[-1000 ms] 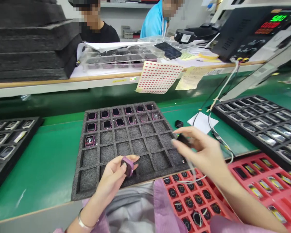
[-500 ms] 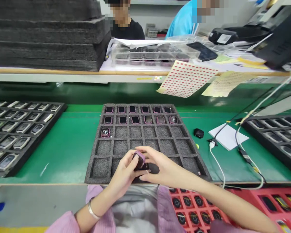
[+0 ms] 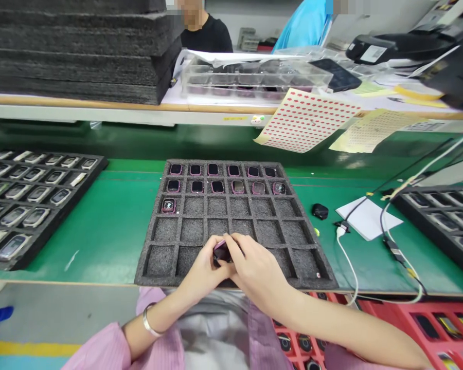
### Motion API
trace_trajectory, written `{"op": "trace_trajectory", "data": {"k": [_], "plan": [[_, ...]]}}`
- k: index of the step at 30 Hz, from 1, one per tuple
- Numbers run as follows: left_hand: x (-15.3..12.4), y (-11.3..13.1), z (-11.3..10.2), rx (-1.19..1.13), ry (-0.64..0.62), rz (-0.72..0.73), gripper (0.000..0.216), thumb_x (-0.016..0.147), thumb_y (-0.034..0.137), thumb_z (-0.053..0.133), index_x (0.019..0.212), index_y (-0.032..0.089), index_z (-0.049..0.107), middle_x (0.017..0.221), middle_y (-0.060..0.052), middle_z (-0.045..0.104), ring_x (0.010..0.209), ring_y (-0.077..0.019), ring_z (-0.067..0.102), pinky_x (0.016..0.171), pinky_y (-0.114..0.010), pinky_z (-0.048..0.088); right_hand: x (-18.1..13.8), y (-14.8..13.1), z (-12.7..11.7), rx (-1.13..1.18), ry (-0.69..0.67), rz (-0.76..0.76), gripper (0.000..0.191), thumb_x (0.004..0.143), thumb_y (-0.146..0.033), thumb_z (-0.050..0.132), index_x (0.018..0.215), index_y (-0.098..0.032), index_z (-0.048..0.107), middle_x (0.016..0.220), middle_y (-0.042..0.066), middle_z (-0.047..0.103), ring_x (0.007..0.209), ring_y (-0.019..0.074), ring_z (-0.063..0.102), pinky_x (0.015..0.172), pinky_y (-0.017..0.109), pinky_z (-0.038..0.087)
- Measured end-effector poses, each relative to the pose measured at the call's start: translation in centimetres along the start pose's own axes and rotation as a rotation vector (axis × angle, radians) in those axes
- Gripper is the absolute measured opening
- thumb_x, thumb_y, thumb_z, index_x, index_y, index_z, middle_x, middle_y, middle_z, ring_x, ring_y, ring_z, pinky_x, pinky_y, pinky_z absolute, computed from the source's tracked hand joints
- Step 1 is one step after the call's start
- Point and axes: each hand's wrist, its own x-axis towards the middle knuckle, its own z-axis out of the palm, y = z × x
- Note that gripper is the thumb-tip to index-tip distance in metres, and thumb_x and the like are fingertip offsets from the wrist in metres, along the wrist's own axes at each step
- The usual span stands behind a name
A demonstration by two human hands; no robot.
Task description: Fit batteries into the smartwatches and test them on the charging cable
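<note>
Both my hands meet over the near edge of a dark grey foam tray with square pockets. My left hand is closed round a small purple watch body. My right hand pinches the same piece from the right, fingers pressed on it; a small black part it held earlier is hidden. The tray's two far rows hold purple-rimmed watch bodies, and one more lies alone in the third row.
Black trays of watch bodies lie at left and far right. A red tray sits by my lap. White cables, a black puck and a paper lie right of the foam tray. Stacked foam and two people are behind.
My right hand came in from the right with a small black part and joined my left hand on the purple watch body. Both hands sank toward the tray's near edge.
</note>
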Motion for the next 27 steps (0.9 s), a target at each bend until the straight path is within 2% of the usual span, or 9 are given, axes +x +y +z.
{"op": "trace_trajectory", "data": {"k": [3,6,9,13,15,19,23,25,27], "plan": [[0.0,0.0,-0.6,-0.091,-0.089,-0.019,0.051,0.069,0.011,0.072,0.114,0.018,0.049,0.112,-0.006,0.054,0.110,-0.0209,0.048,0.096,-0.033,0.037,0.0,0.8,0.0,0.116,0.011,0.017,0.041,0.079,-0.014,0.058,0.117,-0.003,0.051,0.103,0.017,0.060,0.090,0.0280,0.059,0.074,0.039,0.055],[-0.2,-0.2,-1.2,-0.226,-0.239,-0.035,0.067,0.066,0.006,0.073,0.124,0.023,0.043,0.129,-0.009,0.045,0.120,-0.0252,0.043,0.098,-0.038,0.039,0.0,1.8,-0.2,0.222,-0.033,0.031,0.045,0.080,-0.015,0.059,0.123,-0.007,0.048,0.106,0.015,0.060,0.090,0.0254,0.061,0.075,0.037,0.056],[-0.3,-0.6,-1.7,-0.234,-0.318,-0.032,0.073,0.070,0.004,0.068,0.131,0.027,0.036,0.137,-0.009,0.039,0.125,-0.0257,0.040,0.100,-0.040,0.039,-0.1,2.5,-0.3,0.234,-0.062,0.012,0.048,0.082,-0.019,0.059,0.127,-0.008,0.046,0.112,0.015,0.059,0.096,0.0274,0.060,0.076,0.041,0.056],[-0.4,-1.0,-1.7,0.001,-0.228,0.062,0.056,0.081,0.010,0.060,0.131,0.022,0.038,0.136,-0.010,0.042,0.129,-0.0234,0.037,0.110,-0.040,0.028,-0.2,2.7,0.0,0.262,-0.070,0.043,0.047,0.081,-0.027,0.065,0.122,-0.011,0.051,0.108,0.014,0.063,0.094,0.0290,0.062,0.076,0.044,0.056],[-0.4,-1.0,-1.6,0.033,-0.210,0.071,0.053,0.083,0.013,0.059,0.131,0.022,0.039,0.136,-0.010,0.043,0.127,-0.0229,0.039,0.109,-0.039,0.030,-0.1,2.6,0.1,0.319,-0.039,0.101,0.042,0.079,-0.027,0.066,0.117,-0.013,0.054,0.105,0.013,0.064,0.093,0.0280,0.063,0.077,0.043,0.055],[-0.5,-0.4,-1.5,-0.129,-0.173,0.006,0.057,0.076,0.013,0.069,0.125,0.024,0.043,0.127,-0.008,0.051,0.108,-0.0183,0.055,0.093,-0.030,0.045,0.2,2.6,-0.6,0.494,0.045,0.175,0.040,0.077,-0.021,0.066,0.115,-0.017,0.054,0.101,0.008,0.065,0.086,0.0213,0.064,0.076,0.035,0.055],[-0.4,-0.2,-1.4,-0.309,-0.019,-0.059,0.047,0.066,0.012,0.077,0.107,0.019,0.055,0.103,-0.005,0.062,0.084,-0.0127,0.062,0.077,-0.022,0.050,0.3,2.5,-1.2,0.555,0.179,0.213,0.043,0.079,-0.026,0.067,0.120,-0.018,0.053,0.099,0.007,0.065,0.078,0.0179,0.064,0.068,0.029,0.055],[-0.6,-0.4,-1.0,-0.368,0.034,-0.086,0.033,0.071,0.018,0.075,0.100,0.016,0.059,0.095,-0.005,0.064,0.083,-0.0132,0.062,0.078,-0.024,0.050,0.3,2.3,-0.9,0.542,0.245,0.222,0.043,0.081,-0.027,0.066,0.121,-0.018,0.052,0.103,0.009,0.064,0.083,0.0194,0.064,0.069,0.030,0.056],[-0.9,-0.4,-0.4,-0.397,0.053,-0.111,0.025,0.079,0.026,0.067,0.100,0.014,0.061,0.098,-0.008,0.064,0.086,-0.0157,0.062,0.079,-0.028,0.051,0.4,2.2,-0.3,0.518,0.289,0.233,0.043,0.082,-0.026,0.065,0.121,-0.019,0.052,0.107,0.010,0.063,0.089,0.0215,0.064,0.072,0.033,0.056]]}}
